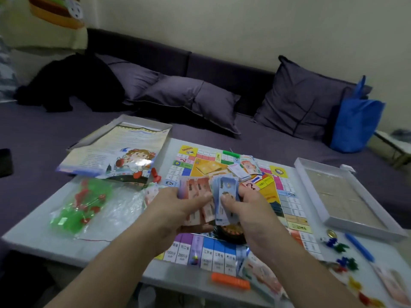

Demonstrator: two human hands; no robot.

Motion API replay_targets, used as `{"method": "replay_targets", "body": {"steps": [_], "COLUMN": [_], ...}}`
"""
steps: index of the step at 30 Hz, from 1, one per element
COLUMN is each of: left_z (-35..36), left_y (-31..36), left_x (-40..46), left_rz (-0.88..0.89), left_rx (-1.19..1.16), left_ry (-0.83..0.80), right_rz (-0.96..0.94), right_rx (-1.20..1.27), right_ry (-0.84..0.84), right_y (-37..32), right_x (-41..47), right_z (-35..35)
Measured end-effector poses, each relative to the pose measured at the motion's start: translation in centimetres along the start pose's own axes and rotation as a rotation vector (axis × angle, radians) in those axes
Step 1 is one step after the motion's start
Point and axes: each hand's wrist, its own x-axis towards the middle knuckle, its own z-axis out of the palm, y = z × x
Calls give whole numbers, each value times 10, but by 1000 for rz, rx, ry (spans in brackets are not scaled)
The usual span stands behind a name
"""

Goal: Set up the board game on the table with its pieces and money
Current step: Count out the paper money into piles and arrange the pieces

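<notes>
Game board (222, 250): lies flat on the white table (29, 230). Above its middle, left hand (175, 210) grips a fan of reddish notes (195, 190), fingers curled round them; right hand (251, 210) pinches blue notes (226, 192) beside those. Card stacks (242, 170) on the board's far part. Bag of green and red pieces (75, 207) left of board; box tray (347, 196) to its right; orange stick (230, 281) at its near edge.

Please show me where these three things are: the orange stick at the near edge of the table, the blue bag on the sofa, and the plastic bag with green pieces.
orange stick (230, 280), head view, middle of its length.
blue bag (355, 123), head view, front panel.
plastic bag (73, 210), head view, the green pieces inside.
</notes>
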Motion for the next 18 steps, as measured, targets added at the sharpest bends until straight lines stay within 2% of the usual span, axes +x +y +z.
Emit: {"method": "replay_targets", "body": {"steps": [5,18], "left_z": [34,66], "left_y": [-9,-24], "left_x": [-6,0], "left_rz": [-19,-24], "left_rx": [10,113], "left_ry": [-103,-82], "right_rz": [69,42], "right_rx": [73,89], "right_ry": [63,1], "right_y": [12,26], "right_x": [-14,-24], "right_z": [-30,-67]}}
